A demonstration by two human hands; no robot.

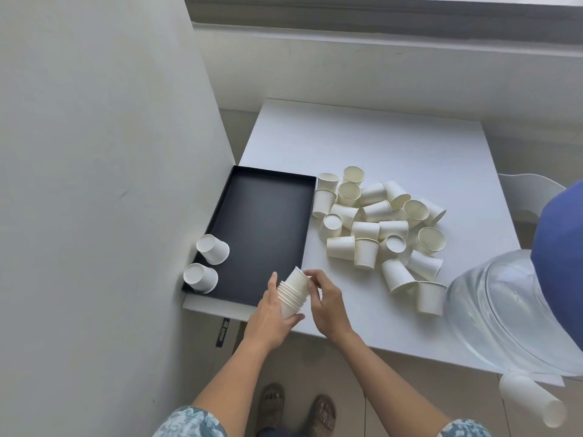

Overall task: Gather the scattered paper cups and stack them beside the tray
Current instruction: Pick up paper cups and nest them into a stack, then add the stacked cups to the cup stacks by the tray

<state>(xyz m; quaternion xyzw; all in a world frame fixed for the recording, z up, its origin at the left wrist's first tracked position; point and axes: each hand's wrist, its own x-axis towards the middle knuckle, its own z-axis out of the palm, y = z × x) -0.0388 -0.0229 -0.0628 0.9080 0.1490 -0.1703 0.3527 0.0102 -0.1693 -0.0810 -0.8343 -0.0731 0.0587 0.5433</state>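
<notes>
Bottle touching cup pile.

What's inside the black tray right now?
Two loose paper cups lie on their sides at the near left end of the black tray. The left hand hides its near right corner.

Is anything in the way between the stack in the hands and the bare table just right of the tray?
Nothing visible. The nested stack, held by the left hand and right hand, sits at the tray near corner; the table there is bare, and the loose cups lie farther right.
</notes>
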